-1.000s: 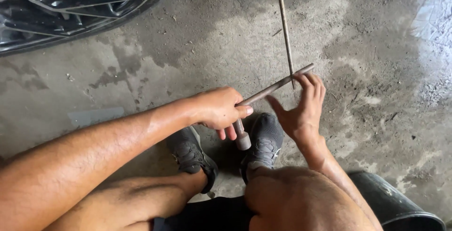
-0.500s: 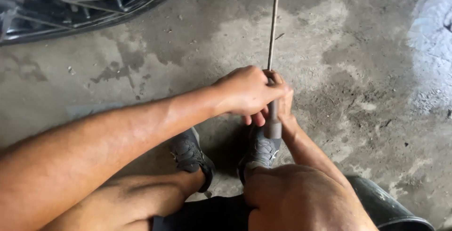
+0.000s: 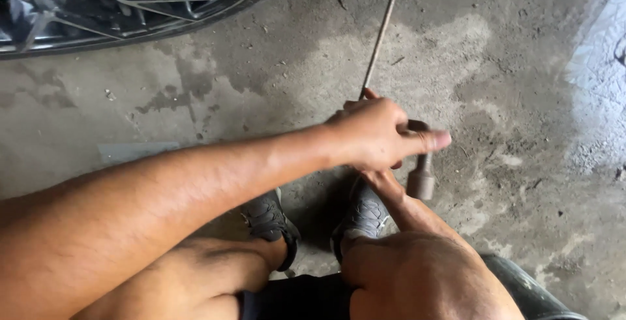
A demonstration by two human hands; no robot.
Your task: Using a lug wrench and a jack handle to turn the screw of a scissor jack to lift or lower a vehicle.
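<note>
Two hands on one tool right now. My left hand point(image 3: 375, 134) is closed over the middle of a cross wrench point(image 3: 380, 36), thumb sticking out to the right, and it sits on top of everything. My right hand point(image 3: 385, 180) is mostly buried under it; I can only see the wrist and forearm coming up from my knee, so I can't tell how tightly it's closed or exactly what it's gripping.

For working this thing well, I'd say keep the long bar lined up straight with whatever it's seated on (the far end runs off the top edge, so I can't see that part), and keep both grips near the hub so the spin stays smooth and the socket doesn't wobble off. That's my guess, anyway.

The wrench itself: thin, dull, rusty-looking metal bar running up and away from my hands, plus a stubby arm hanging down with a chunky socket point(image 3: 421, 183) on the end, blurred, just right of my shoe point(image 3: 362, 219).

Further out there's stained concrete floor point(image 3: 521, 98) and a car wheel point(image 3: 124, 3) at upper left.
</note>
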